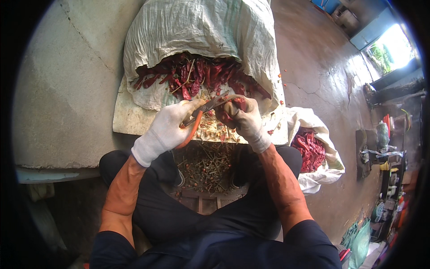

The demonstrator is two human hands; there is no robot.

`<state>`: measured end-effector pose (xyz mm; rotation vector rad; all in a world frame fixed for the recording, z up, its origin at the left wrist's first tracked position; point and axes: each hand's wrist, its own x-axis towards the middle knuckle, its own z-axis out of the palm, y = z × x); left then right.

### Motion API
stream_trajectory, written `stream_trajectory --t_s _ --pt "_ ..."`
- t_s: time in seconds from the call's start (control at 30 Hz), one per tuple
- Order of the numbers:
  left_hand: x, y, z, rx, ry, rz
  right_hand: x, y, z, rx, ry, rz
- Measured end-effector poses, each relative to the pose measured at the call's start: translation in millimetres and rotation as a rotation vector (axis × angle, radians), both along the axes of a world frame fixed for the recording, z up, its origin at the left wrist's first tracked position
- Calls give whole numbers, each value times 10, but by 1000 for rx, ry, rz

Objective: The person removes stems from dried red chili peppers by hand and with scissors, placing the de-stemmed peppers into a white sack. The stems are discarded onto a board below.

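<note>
My gloved left hand [169, 126] grips a pair of scissors [194, 129] with orange handles, the blades pointing up and to the right. Dried red chili peppers [239, 102] are bunched in my gloved right hand [247, 117], close by the blade tips. Whether the blades touch a pepper is hard to tell. Just beyond both hands, a white woven sack [201, 30] lies on its side with its mouth towards me. Many more dried chilies [198, 74] fill that mouth. Seeds and bits of pepper litter the pale board [129, 117] under the sack.
At my right knee stands a second white sack [331, 156], its top rolled down around red chilies [307, 151]. Cut stems [211, 168] cover the floor between my feet. A concrete slab [67, 101] rises at left. Assorted goods [389, 181] line the right side.
</note>
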<state>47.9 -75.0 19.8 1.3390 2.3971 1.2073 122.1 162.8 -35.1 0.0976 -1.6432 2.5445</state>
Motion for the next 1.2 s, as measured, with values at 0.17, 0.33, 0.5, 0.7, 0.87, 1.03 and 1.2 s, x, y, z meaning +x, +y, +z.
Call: stream_trajectory --t_s 0.17,0.33,0.5,0.7,0.87,1.03,1.2 --pt "-19 8 -16 38 24 0 -10 49 -24 26 -9 33" --pt "20 -18 -7 25 9 41 11 28 51 76 -88 -21" --pt "-30 -58 -70 42 136 72 50 96 274 227 -156 -91" --pt "-273 -215 -340 -445 260 216 187 391 515 946 -161 -53" --pt "-543 -379 -599 -647 299 206 679 1010 360 1098 -293 -151" --pt "-719 -469 -862 -662 303 195 1579 2252 -164 1379 -504 -443" --pt "-829 -508 -984 -774 229 188 2514 3036 -698 1314 -811 -631"
